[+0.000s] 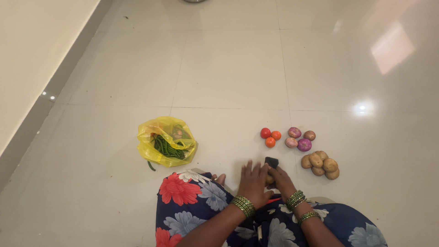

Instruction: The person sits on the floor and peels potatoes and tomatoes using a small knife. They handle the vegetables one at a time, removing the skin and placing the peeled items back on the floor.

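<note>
My left hand [254,183] lies palm down with fingers spread, low over the floor in front of my knees. My right hand [281,179] is close beside it, its fingers reaching onto a small black object [271,161] on the floor. A small brownish thing [270,180] shows between the two hands; what it is I cannot tell. Both wrists carry green bangles. Just beyond the hands lie three tomatoes [270,136], several purple onions [299,139] and a heap of potatoes [320,164].
A yellow plastic bag [166,141] holding green beans sits open on the floor to the left, with one bean lying beside it. My dark floral dress [192,201] covers my lap. A wall and grey skirting [55,82] run along the left.
</note>
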